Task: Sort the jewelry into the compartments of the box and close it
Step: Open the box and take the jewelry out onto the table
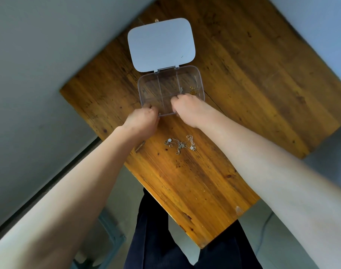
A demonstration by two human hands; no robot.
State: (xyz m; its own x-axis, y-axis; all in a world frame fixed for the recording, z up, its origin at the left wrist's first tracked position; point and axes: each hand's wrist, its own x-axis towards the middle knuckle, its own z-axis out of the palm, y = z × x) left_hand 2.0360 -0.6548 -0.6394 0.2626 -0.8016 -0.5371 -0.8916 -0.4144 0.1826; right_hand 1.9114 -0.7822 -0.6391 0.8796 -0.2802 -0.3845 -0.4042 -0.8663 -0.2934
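Both curled hands, left hand [144, 118] and right hand [187, 108], rest on the box [165, 88] front rim, contents unclear, with loose jewelry [180, 144] just behind them, nearer the person.

Home room, worn wooden table [243, 94], plain grey walls [29, 55]

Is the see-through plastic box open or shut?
Open. The clear plastic box has its pale grey lid flipped back flat on the wooden table, so the compartments show.
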